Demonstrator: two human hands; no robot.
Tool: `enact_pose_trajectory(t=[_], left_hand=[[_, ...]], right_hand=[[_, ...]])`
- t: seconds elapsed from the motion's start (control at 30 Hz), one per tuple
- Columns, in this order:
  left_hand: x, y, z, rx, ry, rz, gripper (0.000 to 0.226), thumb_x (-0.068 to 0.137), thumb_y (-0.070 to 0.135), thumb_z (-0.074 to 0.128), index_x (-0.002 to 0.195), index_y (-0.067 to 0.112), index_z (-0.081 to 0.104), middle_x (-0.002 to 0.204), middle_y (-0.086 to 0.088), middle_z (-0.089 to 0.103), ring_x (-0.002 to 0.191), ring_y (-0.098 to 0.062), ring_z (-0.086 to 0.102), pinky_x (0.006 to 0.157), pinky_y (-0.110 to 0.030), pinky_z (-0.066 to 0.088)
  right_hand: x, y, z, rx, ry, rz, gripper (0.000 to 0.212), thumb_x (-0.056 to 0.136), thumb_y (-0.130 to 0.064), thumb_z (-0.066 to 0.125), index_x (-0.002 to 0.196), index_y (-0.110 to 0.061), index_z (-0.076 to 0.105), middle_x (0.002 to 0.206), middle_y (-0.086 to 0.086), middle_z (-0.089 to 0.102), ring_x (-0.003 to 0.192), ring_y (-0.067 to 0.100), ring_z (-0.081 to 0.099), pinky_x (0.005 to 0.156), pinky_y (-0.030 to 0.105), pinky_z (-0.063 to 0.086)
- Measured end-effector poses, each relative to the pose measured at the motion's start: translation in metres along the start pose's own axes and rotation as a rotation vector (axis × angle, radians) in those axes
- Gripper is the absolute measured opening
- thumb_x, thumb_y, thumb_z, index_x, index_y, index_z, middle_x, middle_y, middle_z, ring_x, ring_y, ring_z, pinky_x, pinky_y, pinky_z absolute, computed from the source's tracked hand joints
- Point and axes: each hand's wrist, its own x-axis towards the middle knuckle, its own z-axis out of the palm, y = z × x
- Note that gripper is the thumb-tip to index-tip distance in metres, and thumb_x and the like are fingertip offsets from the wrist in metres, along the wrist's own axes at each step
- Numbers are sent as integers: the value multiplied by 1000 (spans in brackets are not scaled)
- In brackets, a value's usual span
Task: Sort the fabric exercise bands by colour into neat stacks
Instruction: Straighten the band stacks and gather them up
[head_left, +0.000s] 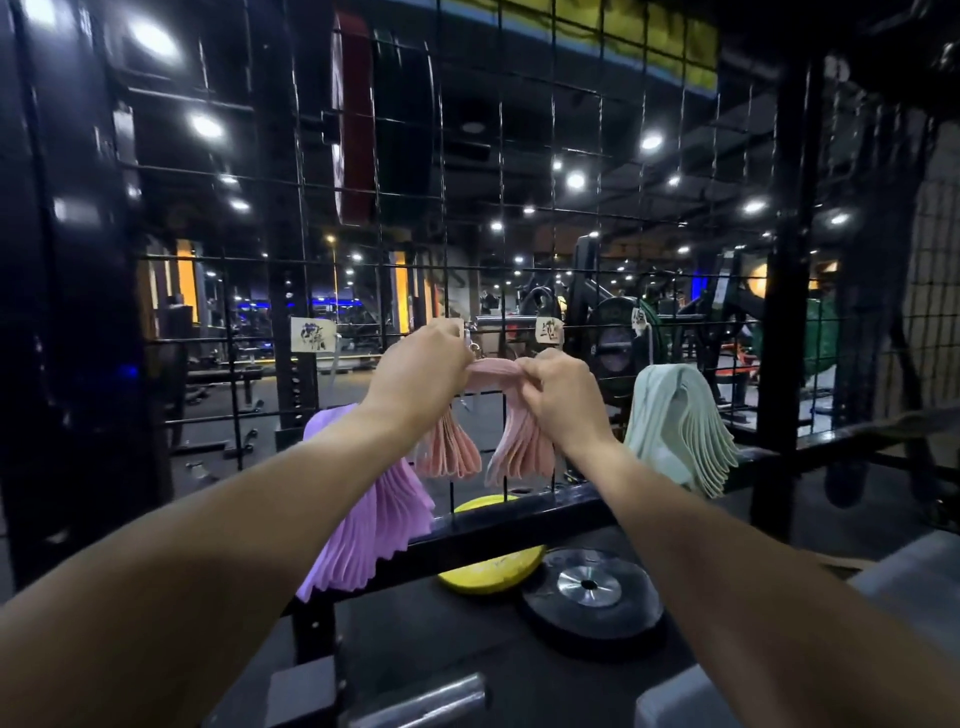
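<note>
A bundle of pink bands (493, 371) hangs over a hook on the black wire grid, its ends fanning down on both sides. My left hand (418, 369) grips the top of the bundle from the left. My right hand (558, 387) pinches its top from the right. A purple bundle (371, 525) hangs lower on the left, partly behind my left forearm. A pale green bundle (680, 426) hangs to the right of my right hand.
The wire grid (519, 208) carries small paper labels (311, 335) above the bundles. A black frame bar (519, 525) runs below them. Behind it on the floor lie a yellow weight plate (491, 571) and a black plate (589, 592). Gym machines fill the background.
</note>
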Motion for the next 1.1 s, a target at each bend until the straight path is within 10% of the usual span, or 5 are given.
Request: enact_pose_trajectory(t=[0.43, 0.8, 1.1], left_hand=[[-18, -7, 5, 3, -75, -65, 37, 91, 42, 52, 85, 12, 71, 85, -2, 51, 74, -25, 57, 63, -33, 44], [-37, 4, 34, -201, 25, -224, 27, 87, 23, 58, 66, 7, 65, 67, -9, 60, 66, -27, 58, 50, -30, 33], [-53, 5, 49, -460, 105, -339, 33, 83, 20, 65, 116, 22, 65, 110, 0, 57, 93, -17, 58, 80, -32, 50]], right_hand=[[-16, -10, 12, -224, -30, -106, 27, 99, -17, 41, 107, -4, 64, 95, 9, 57, 90, 21, 51, 67, 24, 30], [-39, -15, 22, -160, -105, -6, 33, 98, -27, 42, 98, -5, 67, 84, 9, 55, 82, 26, 56, 63, 29, 35], [-50, -21, 19, 75, -121, 159, 27, 86, -9, 56, 110, -16, 65, 98, 3, 69, 91, 22, 62, 79, 33, 51]])
